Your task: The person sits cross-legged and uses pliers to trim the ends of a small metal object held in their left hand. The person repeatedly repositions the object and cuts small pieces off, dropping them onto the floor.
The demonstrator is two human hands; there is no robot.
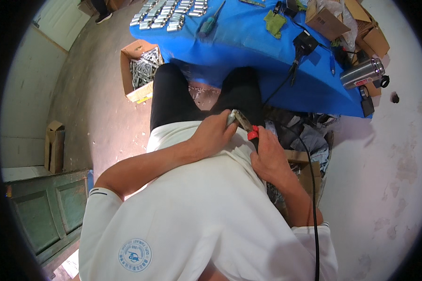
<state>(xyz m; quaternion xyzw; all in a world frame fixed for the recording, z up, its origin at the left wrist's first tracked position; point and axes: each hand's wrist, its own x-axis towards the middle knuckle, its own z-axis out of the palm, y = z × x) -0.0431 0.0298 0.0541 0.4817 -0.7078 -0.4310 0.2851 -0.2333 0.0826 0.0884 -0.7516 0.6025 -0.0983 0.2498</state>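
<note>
My left hand (214,132) is above my lap, its thumb and fingers pinching a small silvery metal part (230,118). My right hand (270,152) grips the dark handle of a hand tool (244,122) with a red collar and a worn, brownish metal shaft. The tool's tip meets the part at my left fingertips, where a whitish bit shows. Its exact kind is unclear, and my fingers cover much of the part. Ahead is a table under a blue cloth (232,45), bearing rows of silver metal cylinders (168,14) and a green-handled screwdriver (209,26).
An open cardboard box (126,75) of metal pieces sits on the floor at left. A black cable (313,189) runs past my right arm. On the table's right are a black adapter (305,42), a green cloth (275,24) and a steel flask (362,73). A person's shoe (103,17) shows far left.
</note>
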